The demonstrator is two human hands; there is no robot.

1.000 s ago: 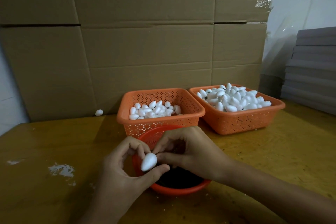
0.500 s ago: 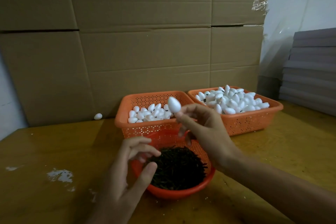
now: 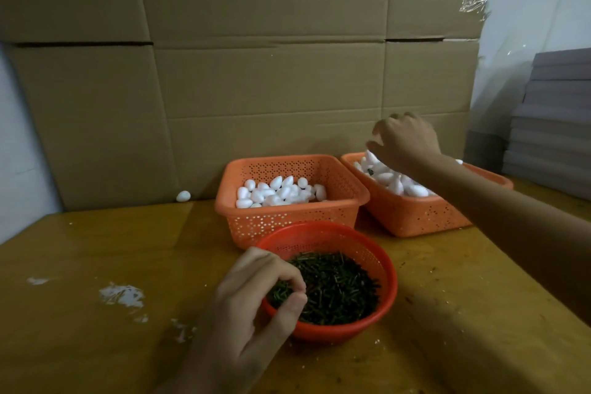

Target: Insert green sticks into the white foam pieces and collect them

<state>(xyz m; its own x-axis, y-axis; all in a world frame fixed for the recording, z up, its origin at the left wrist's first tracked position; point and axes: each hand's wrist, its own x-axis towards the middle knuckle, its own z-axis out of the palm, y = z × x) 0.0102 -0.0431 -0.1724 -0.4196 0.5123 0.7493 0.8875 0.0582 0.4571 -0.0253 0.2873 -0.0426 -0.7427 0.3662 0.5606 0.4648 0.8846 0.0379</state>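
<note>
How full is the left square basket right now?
Partly full. In the left square basket, white foam pieces cover only the bottom, with the holed inner walls bare above them.

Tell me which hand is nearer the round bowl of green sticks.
Left. The left hand is over the near-left rim of the round bowl, fingertips at the green sticks; the right hand is back over the right basket.

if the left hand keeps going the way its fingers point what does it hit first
The green sticks in the round orange basket. The left hand curls its fingertips down at the pile's left edge, maybe touching it; depth is unclear.
</note>
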